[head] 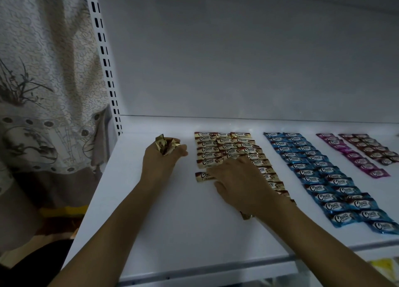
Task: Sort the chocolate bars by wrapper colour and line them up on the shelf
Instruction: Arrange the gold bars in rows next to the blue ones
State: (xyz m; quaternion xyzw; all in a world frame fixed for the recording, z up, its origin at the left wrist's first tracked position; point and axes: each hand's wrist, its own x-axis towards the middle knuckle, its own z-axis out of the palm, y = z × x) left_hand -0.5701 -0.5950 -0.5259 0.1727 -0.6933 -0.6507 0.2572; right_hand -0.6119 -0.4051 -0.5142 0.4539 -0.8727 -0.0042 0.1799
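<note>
1. A curtain hangs beyond the left edge of the shelf.
2. Near the back left corner, the left hand has its fingers curled tight round a bunch of gold-wrapped bars. Their crimped ends stick up out of the fist.
3. Just right of it, the gold block runs in columns from the back edge toward the front. The left column is short, and a loose bar lies apart in front of it.
4. The right hand lies palm-down over the block's front part, fingers straight and gripping nothing. Its fingertips appear to touch the loose bar's right end.
5. Handling, as a judgement:
   - The bars look small and light, in thin, slick, crinkly foil.
   - One should slide easily on the smooth shelf under a flat fingertip, but so will its neighbours if brushed.
   - To lift one, pinch the long edges at mid-length, or take a crimped end.
   - Squeezing a fistful hard may snap or soften the chocolate.
6. Further right lie the blue bars, reaching close to the front edge.
7. Toward the back right are the pink bars, then the brown bars.
</note>
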